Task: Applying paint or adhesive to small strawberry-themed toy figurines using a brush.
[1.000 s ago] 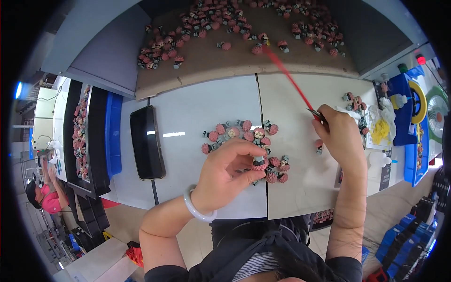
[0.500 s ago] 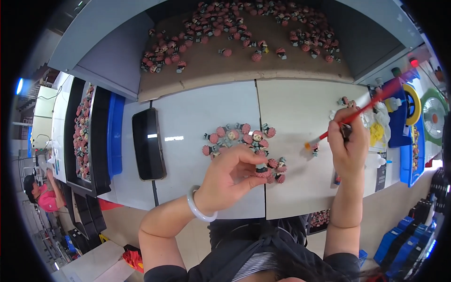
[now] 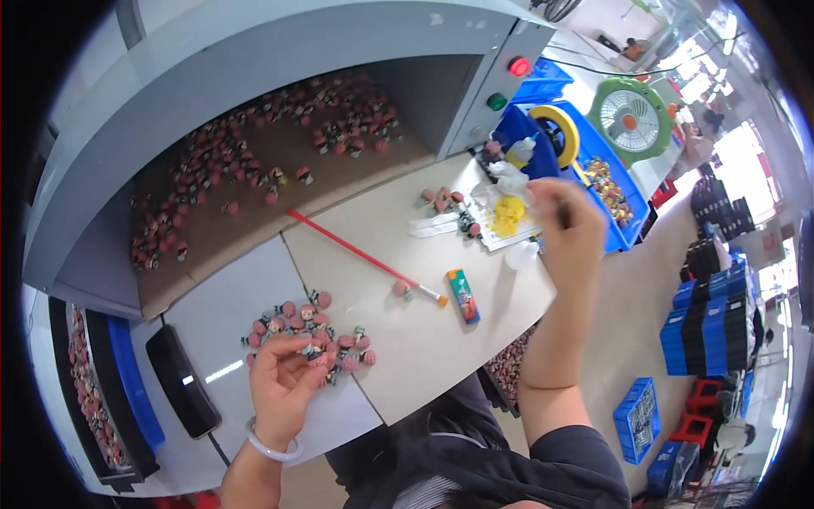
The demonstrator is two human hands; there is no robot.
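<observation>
My left hand (image 3: 282, 392), with a pale bangle at its wrist, pinches a small pink-haired figurine (image 3: 320, 355). The hand hovers over a cluster of similar figurines (image 3: 288, 312) on the white worktop. My right hand (image 3: 570, 225) is raised at the right, beside yellow material (image 3: 509, 215) on a white sheet. Motion smears its fingers, and a dark patch between them cannot be made out. A red-handled brush (image 3: 365, 260) lies on the table between my hands, its bristles near a lone figurine (image 3: 401, 289). To the right of the bristles lies a green-and-orange packet (image 3: 463, 296).
Many figurines lie inside the grey machine opening (image 3: 424, 161) ahead. A black phone (image 3: 182, 382) and a black tray (image 3: 64, 373) of figurines are at the left. At the right are a white bottle (image 3: 521, 255), blue bins (image 3: 623, 236) and a green fan (image 3: 629, 120).
My right hand has let go of the brush, which now lies on the table, and has moved toward the yellow material. The view has turned right. My left hand still holds a figurine.
</observation>
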